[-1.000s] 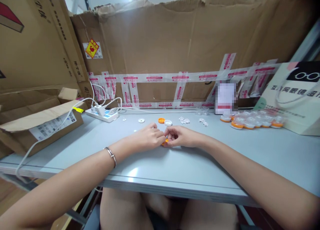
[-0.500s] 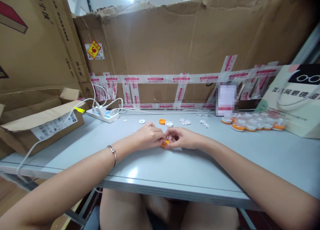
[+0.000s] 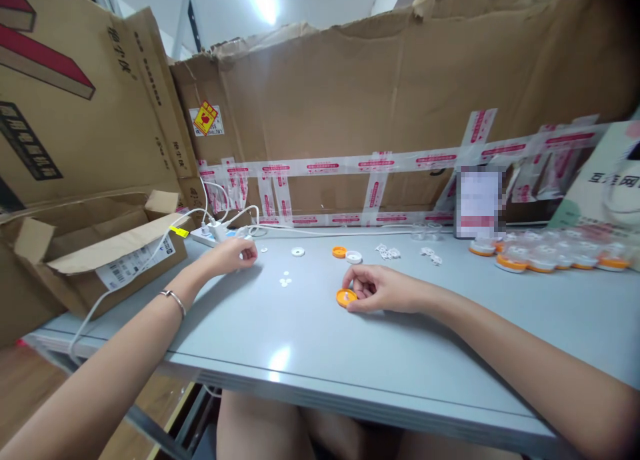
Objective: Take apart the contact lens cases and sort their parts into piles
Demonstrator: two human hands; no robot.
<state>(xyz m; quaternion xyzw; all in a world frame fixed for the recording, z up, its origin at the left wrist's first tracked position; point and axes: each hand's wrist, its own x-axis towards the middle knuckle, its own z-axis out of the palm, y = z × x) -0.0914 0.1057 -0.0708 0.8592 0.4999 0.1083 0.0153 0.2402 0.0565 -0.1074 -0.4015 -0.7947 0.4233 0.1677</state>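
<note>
My right hand [image 3: 384,289] rests on the grey table [image 3: 320,353] with its fingertips closed on a small orange cap [image 3: 346,297]. Far to the left, my left hand [image 3: 231,255] has its fingers pinched together over a tiny white piece on the table, close to the white power strip [image 3: 215,234]. A few small white discs [image 3: 285,281] lie between the two hands. An orange cap [image 3: 339,251] and a white cap [image 3: 353,257] sit side by side further back, with a white ring [image 3: 298,251] to their left.
An open cardboard box [image 3: 95,247] stands at the table's left edge. Cardboard walls with taped seams close off the back. A row of orange-based clear containers [image 3: 545,259] lines the right, in front of a paper bag [image 3: 605,187]. White cables run from the power strip.
My left hand has left the orange cap and moved left toward the power strip. My right hand keeps the cap. The camera has swung somewhat to the left.
</note>
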